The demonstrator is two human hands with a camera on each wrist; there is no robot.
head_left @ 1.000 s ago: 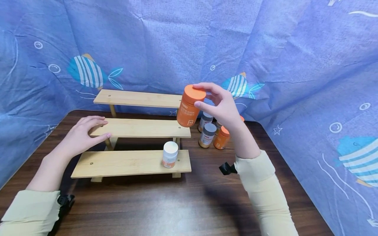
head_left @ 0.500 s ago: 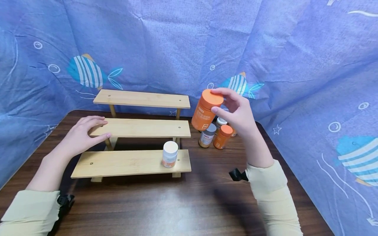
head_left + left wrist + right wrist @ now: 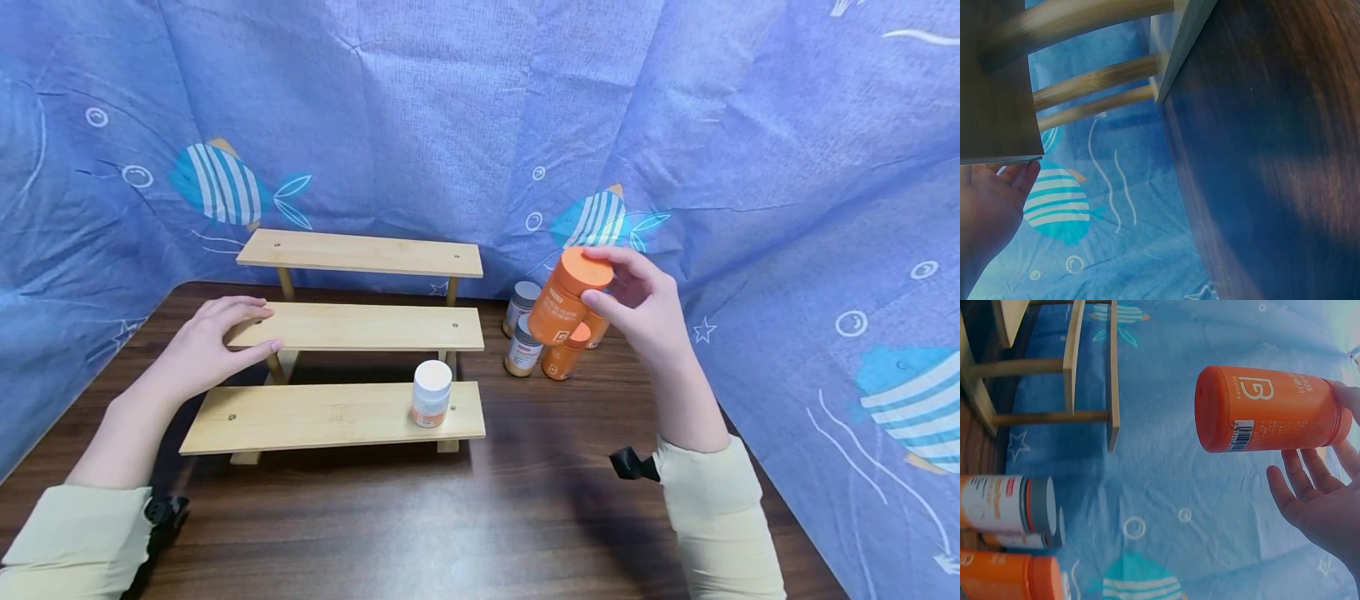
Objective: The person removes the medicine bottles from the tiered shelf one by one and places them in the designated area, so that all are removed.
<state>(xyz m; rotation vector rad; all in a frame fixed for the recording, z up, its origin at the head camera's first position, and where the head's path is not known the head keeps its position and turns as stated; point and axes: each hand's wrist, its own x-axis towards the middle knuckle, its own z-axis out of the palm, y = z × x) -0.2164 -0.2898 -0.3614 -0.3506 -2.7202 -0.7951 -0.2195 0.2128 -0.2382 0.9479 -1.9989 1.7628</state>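
My right hand (image 3: pixel 637 304) pinches an orange jar (image 3: pixel 562 300) by its lid, thumb on one side and fingers on the other. The jar hangs tilted in the air above several smaller jars at the right of the table. Its base and barcode face the camera in the right wrist view. At the left, my left hand (image 3: pixel 213 342) holds the left end of the middle board of a three-tier wooden rack (image 3: pixel 367 327). In the left wrist view the fingertips (image 3: pixel 1029 175) touch that board's end. A white jar (image 3: pixel 431 395) stands upright on the lowest board, towards the right.
Below the held jar stand a small orange jar (image 3: pixel 562 357) and grey-lidded jars (image 3: pixel 523 353), close together; others are partly hidden. The rack stands on a dark wooden table (image 3: pixel 360 517). A blue fish-print cloth (image 3: pixel 420 108) hangs behind and at the sides.
My right hand has carried the orange jar rightwards and somewhat lower, from beside the rack to above the grouped jars. The left hand and the white jar have stayed put.
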